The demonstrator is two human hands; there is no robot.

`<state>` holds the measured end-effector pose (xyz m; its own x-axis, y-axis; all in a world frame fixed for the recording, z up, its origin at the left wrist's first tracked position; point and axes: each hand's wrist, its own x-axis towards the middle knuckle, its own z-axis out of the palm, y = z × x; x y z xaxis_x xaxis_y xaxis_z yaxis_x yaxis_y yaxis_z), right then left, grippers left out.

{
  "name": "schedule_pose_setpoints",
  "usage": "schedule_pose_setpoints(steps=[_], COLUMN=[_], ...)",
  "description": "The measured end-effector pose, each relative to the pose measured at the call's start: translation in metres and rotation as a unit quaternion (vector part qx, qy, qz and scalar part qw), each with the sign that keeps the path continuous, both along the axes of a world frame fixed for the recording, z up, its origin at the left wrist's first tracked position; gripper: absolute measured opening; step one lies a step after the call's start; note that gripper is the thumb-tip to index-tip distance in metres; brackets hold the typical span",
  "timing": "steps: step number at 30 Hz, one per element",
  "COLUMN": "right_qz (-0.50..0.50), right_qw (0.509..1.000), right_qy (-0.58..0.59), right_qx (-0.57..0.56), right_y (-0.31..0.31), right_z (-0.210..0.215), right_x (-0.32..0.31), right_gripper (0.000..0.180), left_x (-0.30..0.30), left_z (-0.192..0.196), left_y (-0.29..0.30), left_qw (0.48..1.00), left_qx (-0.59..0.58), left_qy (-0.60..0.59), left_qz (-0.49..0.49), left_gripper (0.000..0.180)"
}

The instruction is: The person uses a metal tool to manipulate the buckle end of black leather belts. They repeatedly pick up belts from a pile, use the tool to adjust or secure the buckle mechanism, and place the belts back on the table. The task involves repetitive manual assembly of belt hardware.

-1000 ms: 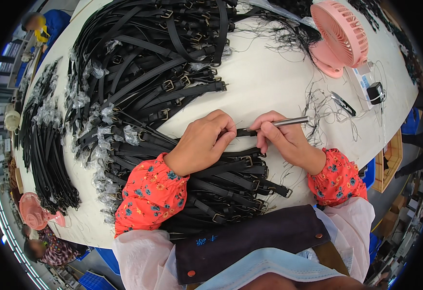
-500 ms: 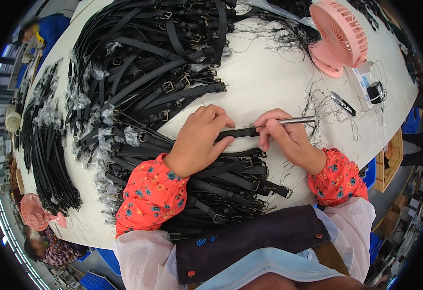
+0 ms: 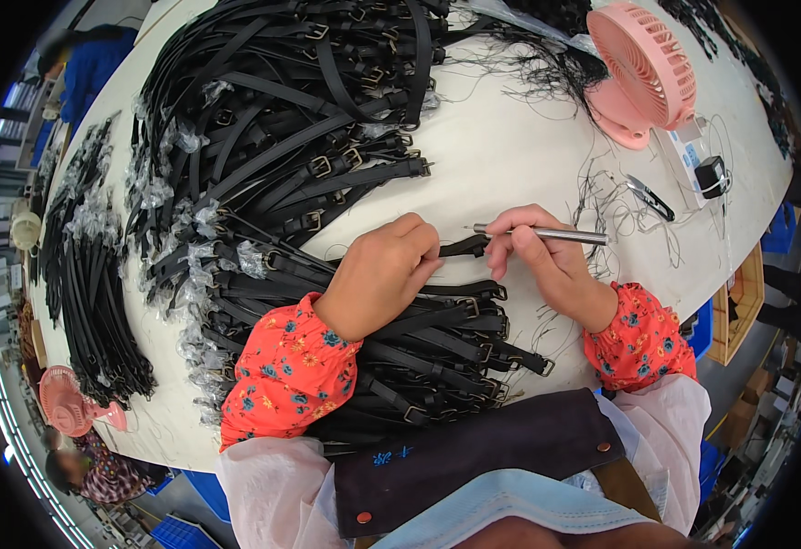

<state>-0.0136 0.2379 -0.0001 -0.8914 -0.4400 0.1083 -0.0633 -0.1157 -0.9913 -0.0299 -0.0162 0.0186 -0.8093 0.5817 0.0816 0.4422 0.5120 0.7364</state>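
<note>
My left hand [image 3: 384,274] is closed with thumb and fingertips pinching a narrow black belt [image 3: 464,246]. A short stretch of it shows between my hands, running up to my right fingertips. My right hand [image 3: 547,261] grips a slim silver pen-shaped tool [image 3: 565,235] with a thin pointed tip. The tip points left, just above the belt's end and apart from it. Whether my right fingers also touch the belt is hard to tell. Below my hands lies a fanned-out bundle of black belts [image 3: 428,334] with metal buckles, partly under my left forearm.
A large heap of black buckled belts [image 3: 281,101] fills the table's far left; another bundle [image 3: 98,302] lies beyond clear plastic wrap. To the right are a pink fan [image 3: 643,69], a small black-handled cutter [image 3: 649,198], a black adapter [image 3: 712,176] and loose threads. Another person [image 3: 98,69] is at far left.
The tool has swung in my right hand, its tip now showing at the left and its rear end lower. My left hand has shifted and covers more of the belt.
</note>
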Motion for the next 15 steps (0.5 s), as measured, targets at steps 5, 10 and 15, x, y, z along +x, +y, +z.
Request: schedule_pose_setpoints(steps=[5, 10, 15], right_qz=[0.007, 0.004, 0.011], right_qw=[1.0, 1.0, 0.999], right_qy=[-0.007, -0.003, -0.03], right_qx=[-0.002, 0.027, 0.031], right_y=[0.001, 0.0, -0.002], right_z=[0.002, 0.003, 0.006], right_x=[0.0, 0.0, -0.001], right_gripper=[0.03, 0.034, 0.033], left_x=[0.0, 0.003, 0.008], left_z=[0.008, 0.003, -0.007], left_y=[0.002, 0.006, 0.009], left_qw=[0.99, 0.994, 0.999], left_qx=[0.046, 0.046, -0.001], left_qy=[-0.13, -0.102, 0.046], left_qz=[0.029, 0.016, 0.018], left_gripper=[0.022, 0.02, 0.017])
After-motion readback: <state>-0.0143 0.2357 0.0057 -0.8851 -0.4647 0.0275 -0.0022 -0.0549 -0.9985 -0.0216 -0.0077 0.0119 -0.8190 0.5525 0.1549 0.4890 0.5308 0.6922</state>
